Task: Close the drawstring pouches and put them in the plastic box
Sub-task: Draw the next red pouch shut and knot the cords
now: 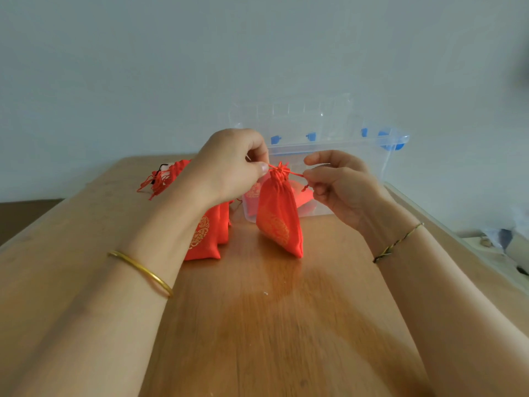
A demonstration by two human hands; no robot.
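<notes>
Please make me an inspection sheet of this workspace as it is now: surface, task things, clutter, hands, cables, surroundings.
Surface: wooden table, glossy.
Job's things: one red pouch hangs between the hands, its mouth gathered. Loose pouches lie on the table at the left. The clear plastic box stands open behind, with stored pouches inside.
Clutter: blurred small things at the right edge, cannot tell what.
Hands: left hand and right hand each pinch one end of the drawstring.
Cables: nothing seen.
Surroundings: plain pale wall.
</notes>
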